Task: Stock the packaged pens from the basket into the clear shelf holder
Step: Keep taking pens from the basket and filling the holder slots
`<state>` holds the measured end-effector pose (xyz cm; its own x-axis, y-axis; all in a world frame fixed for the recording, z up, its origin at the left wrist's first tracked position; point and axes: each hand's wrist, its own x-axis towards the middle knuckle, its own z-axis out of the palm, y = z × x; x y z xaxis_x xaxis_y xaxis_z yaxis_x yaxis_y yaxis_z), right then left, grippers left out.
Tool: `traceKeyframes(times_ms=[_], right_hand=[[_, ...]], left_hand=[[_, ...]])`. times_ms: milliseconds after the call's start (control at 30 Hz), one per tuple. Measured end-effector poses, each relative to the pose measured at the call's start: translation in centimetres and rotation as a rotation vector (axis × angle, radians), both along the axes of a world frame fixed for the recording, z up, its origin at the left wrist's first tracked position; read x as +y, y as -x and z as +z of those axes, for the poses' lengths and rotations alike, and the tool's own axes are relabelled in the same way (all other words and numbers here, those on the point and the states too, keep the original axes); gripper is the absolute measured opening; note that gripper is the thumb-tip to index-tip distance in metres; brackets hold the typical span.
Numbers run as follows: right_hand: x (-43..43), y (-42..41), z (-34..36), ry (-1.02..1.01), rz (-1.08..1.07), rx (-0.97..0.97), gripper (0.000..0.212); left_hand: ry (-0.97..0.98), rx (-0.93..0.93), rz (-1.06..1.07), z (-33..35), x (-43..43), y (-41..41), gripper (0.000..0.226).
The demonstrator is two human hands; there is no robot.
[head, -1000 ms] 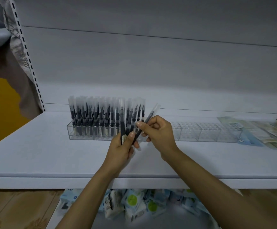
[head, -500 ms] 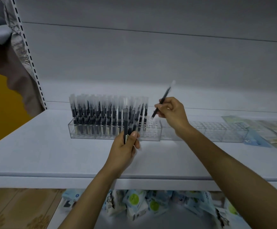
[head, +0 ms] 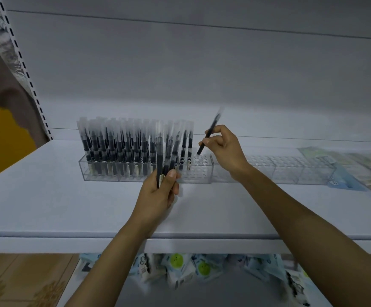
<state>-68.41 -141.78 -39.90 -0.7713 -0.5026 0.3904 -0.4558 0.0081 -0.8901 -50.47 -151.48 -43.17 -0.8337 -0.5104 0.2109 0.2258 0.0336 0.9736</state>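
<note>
Over white shelf (head: pixel 47 196), R grip (head: pixel 222 149) pinches one black sleeved pen (head: pixel 213 126), tip just above empty holes of clear acrylic holder (head: pixel 199 171); L grip (head: pixel 160 191) clamps spare pen bundle (head: pixel 159 160). Prob. insertion step; next: straighten, lower into hole.

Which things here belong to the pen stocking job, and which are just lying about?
Job: single pen in right hand; pen bundle in left hand; clear holder; pens already slotted.
Lying about: flat packets at right of shelf; pouches beneath it.
</note>
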Motion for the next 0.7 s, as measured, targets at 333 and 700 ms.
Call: traceKeyframes(times_ms=[333,700], right_hand=[[-1.3,-0.6,-1.5,-0.262,-0.131,0.221,0.012],[-1.2,-0.5,-1.1,-0.361,-0.132,0.206,0.012]], left_hand=[[0.016,-0.007,0.005,0.0,0.1,0.0,0.025],[0.011,-0.001,-0.007,-0.1,0.0,-0.2,0.024]])
